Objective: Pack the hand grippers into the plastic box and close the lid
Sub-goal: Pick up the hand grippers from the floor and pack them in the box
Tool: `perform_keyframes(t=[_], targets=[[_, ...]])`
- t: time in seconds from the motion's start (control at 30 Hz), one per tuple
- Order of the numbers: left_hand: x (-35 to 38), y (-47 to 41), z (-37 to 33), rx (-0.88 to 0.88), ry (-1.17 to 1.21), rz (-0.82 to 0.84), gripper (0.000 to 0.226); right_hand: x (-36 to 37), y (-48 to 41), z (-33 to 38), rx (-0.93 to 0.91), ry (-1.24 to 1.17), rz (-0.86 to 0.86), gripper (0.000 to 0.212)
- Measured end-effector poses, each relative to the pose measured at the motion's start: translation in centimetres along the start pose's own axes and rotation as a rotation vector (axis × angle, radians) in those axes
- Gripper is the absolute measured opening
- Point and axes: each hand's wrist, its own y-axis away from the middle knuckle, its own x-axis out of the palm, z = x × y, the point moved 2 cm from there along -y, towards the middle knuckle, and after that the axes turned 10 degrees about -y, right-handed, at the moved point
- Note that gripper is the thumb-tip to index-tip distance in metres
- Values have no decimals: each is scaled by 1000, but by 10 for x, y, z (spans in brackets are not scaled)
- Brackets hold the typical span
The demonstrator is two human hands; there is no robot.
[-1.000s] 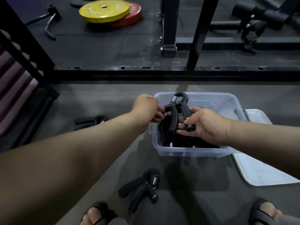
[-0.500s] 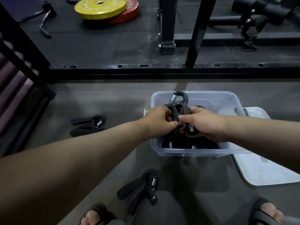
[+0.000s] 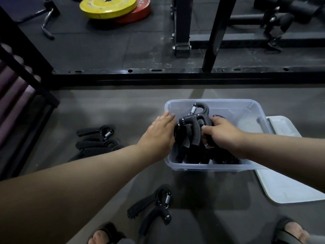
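Note:
A clear plastic box point(image 3: 249, 110) sits on the grey floor with several black hand grippers standing in it. My right hand point(image 3: 221, 132) is closed on the handles of the upright hand grippers in the box point(image 3: 195, 127). My left hand point(image 3: 159, 132) rests flat with fingers extended against the box's left rim, touching the grippers' left side. The white lid point(image 3: 288, 182) lies on the floor to the right of the box. A loose hand gripper point(image 3: 153, 206) lies near my feet. Two or more loose hand grippers point(image 3: 95, 138) lie to the left, partly hidden by my left forearm.
A black steel rack base point(image 3: 175, 74) runs across the floor behind the box, with uprights point(image 3: 182, 25) on it. Yellow and red weight plates point(image 3: 112, 6) lie at the back left. A dark rack point(image 3: 22, 71) stands at left. My sandalled feet point(image 3: 105, 235) are at the bottom.
My left hand has let go of the hand gripper and flattened against the box's left side. My right hand has pushed the grippers lower into the box.

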Motion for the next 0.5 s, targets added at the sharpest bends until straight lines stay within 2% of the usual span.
perform_keyframes(t=[0.2,0.3,0.37,0.43,0.5], targets=[[3,-1,2,-11,24,-13,50,9,-7,-3,89,25,2,8],[6,1,4,-20,50,-14,49,9,-13,-4,114,115,-49,9],[7,1,5,-24,58,-24,48,10,-13,-2,128,278,-57,16],[7,1,5,-27,63,-32,49,8,-12,4,97,605,-37,26],[8,1,6,-27,63,-33,49,5,-12,8,38,897,-17,26]])
